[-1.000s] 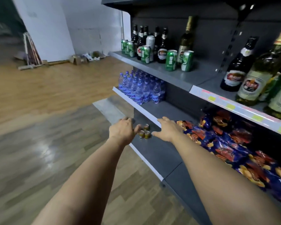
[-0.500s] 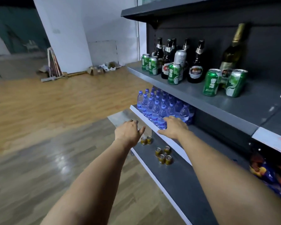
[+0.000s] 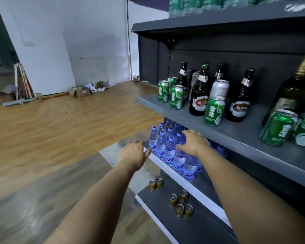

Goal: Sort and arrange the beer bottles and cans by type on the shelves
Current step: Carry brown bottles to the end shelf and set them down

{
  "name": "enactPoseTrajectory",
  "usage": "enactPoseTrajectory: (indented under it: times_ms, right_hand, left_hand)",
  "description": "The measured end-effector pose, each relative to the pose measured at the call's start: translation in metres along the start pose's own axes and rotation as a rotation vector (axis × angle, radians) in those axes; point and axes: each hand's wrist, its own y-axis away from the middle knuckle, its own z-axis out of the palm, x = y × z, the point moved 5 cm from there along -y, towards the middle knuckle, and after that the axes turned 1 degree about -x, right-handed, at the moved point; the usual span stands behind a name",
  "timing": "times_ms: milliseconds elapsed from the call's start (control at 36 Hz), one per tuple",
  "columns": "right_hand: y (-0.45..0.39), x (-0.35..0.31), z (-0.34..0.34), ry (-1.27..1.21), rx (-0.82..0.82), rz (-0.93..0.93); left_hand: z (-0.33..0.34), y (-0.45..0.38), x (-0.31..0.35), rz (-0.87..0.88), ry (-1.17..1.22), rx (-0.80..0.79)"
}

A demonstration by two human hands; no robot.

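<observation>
Both hands hold nothing, fingers loosely spread: the left hand point(image 3: 133, 152) hangs beside the water bottles point(image 3: 171, 148), the right hand point(image 3: 194, 140) over their caps. Mixed beer bottles point(image 3: 199, 95) and green cans point(image 3: 213, 110) crowd the shelf point(image 3: 236, 136) above; reaching up carelessly could topple a can into its neighbours.

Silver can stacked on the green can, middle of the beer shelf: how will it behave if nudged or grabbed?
The silver can stands on top of a green can, on a narrow footing, so a sideways nudge would likely topple it. Its smooth round wall suggests it would roll once down. Dark bottles stand close beside it, so a fall could knock glass.
</observation>
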Motion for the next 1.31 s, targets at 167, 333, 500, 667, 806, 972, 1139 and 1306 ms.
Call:
enactPoseTrajectory:
  times_ms: [167,333,500,667,806,972,1139,1306]
  right_hand:
    - [-0.048,-0.013,-0.044,-0.032,0.178,0.126]
    - [-0.077,0.002,-0.084,-0.146,0.406,0.268]
    - [-0.112,0.015,-0.102,-0.284,0.566,0.331]
    - [-0.141,0.023,-0.118,-0.303,0.664,0.35]
    - [-0.161,0.027,-0.121,-0.313,0.699,0.42]
    - [-0.18,0.028,-0.115,-0.275,0.74,0.538]
    - [-0.189,0.029,-0.117,-0.183,0.764,0.674]
    - [-0.193,0.027,-0.119,-0.152,0.757,0.771]
  left_hand:
    - [-0.019,-0.077,-0.024,0.097,-0.003,0.025]
    - [-0.021,-0.142,0.004,0.208,0.094,0.032]
    - [-0.029,-0.19,0.044,0.289,0.203,0.109]
    - [-0.043,-0.235,0.066,0.365,0.203,0.174]
    - [-0.046,-0.272,0.07,0.292,0.445,0.132]
    - [-0.056,-0.311,0.089,0.305,0.55,0.115]
    - [-0.056,-0.345,0.104,0.436,0.357,0.038]
    - [-0.052,-0.357,0.107,0.502,0.532,-0.011]
